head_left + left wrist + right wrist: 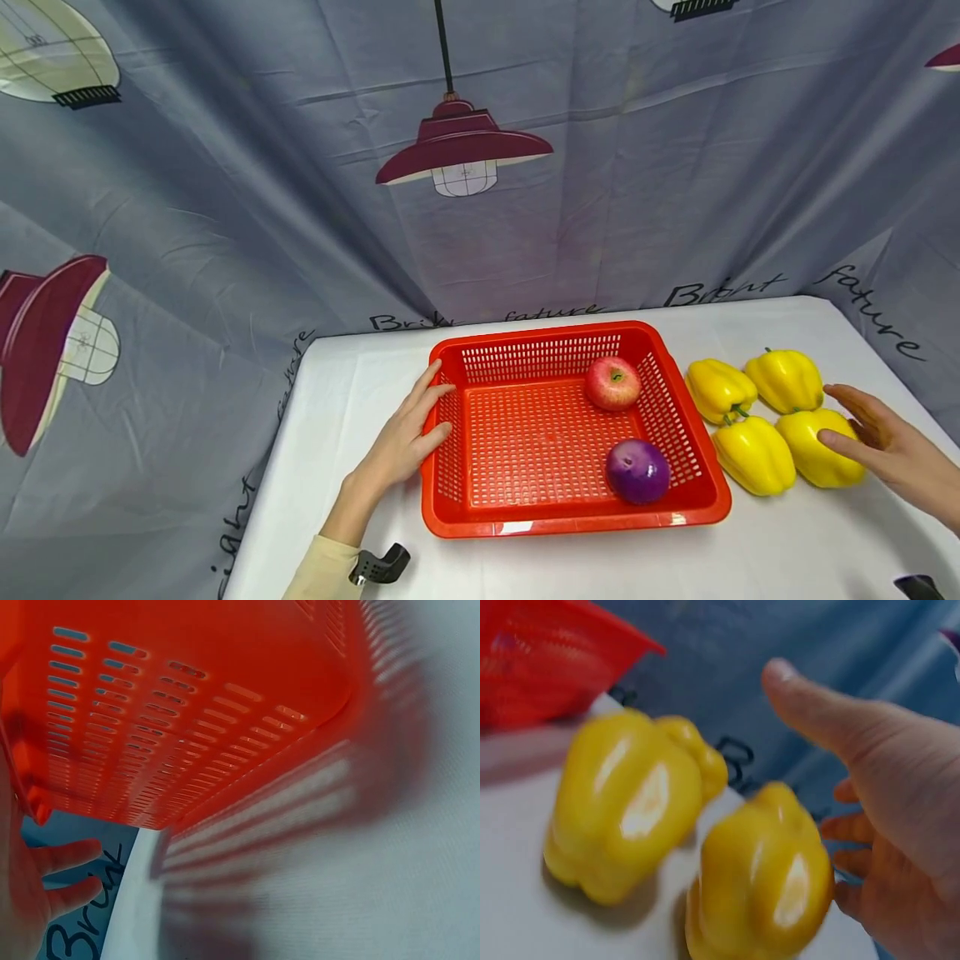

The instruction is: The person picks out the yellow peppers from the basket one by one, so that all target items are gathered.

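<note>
My left hand (pixel 408 433) rests at the left rim of a red plastic basket (pixel 577 527), thumb and a finger reaching over the edge. In the left wrist view, two straight fingers (pixel 71 859) spread beside the basket's slotted outer wall. A red apple (pixel 612 383) and a round purple vegetable (pixel 637 472) lie inside, towards the right. My right hand (pixel 888 446) is at the nearer right yellow bell pepper (pixel 821 448), thumb and fingers spread apart around its right side. From the right wrist, the fingers stand beside a pepper (pixel 761 877); contact is unclear.
Right of the basket, three more yellow bell peppers sit close together: one at the back left (pixel 720 390), one at the back right (pixel 785 379), one in front (pixel 753 456). A white cloth covers the table (pixel 360 375). Grey lamp-print curtains (pixel 480 250) hang behind.
</note>
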`<move>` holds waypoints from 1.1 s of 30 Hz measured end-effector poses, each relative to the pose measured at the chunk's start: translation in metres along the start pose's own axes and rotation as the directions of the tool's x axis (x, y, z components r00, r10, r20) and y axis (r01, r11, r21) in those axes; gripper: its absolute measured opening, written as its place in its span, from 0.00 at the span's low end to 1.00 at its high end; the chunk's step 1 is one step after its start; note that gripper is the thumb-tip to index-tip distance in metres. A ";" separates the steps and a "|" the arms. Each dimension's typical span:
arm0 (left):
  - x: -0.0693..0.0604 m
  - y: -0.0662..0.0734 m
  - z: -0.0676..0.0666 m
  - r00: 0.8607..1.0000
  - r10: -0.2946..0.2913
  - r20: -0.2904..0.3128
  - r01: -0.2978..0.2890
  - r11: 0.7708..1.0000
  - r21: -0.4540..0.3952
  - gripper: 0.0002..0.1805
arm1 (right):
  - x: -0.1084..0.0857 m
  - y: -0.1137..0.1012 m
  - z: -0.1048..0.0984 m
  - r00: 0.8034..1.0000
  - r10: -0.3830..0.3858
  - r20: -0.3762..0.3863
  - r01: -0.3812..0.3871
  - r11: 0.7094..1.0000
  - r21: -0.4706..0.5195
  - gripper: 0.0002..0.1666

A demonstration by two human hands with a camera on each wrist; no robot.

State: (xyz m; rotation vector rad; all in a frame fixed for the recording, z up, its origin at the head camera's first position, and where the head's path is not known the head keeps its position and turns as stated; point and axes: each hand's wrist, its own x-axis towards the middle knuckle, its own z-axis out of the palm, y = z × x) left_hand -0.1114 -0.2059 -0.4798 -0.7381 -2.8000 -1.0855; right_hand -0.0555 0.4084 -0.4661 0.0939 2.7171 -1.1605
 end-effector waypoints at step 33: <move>0.022 0.019 -0.040 0.994 0.015 0.108 -0.042 0.966 0.255 0.37 | 0.025 -0.123 0.002 0.951 -0.295 0.093 0.307 0.937 -0.169 0.61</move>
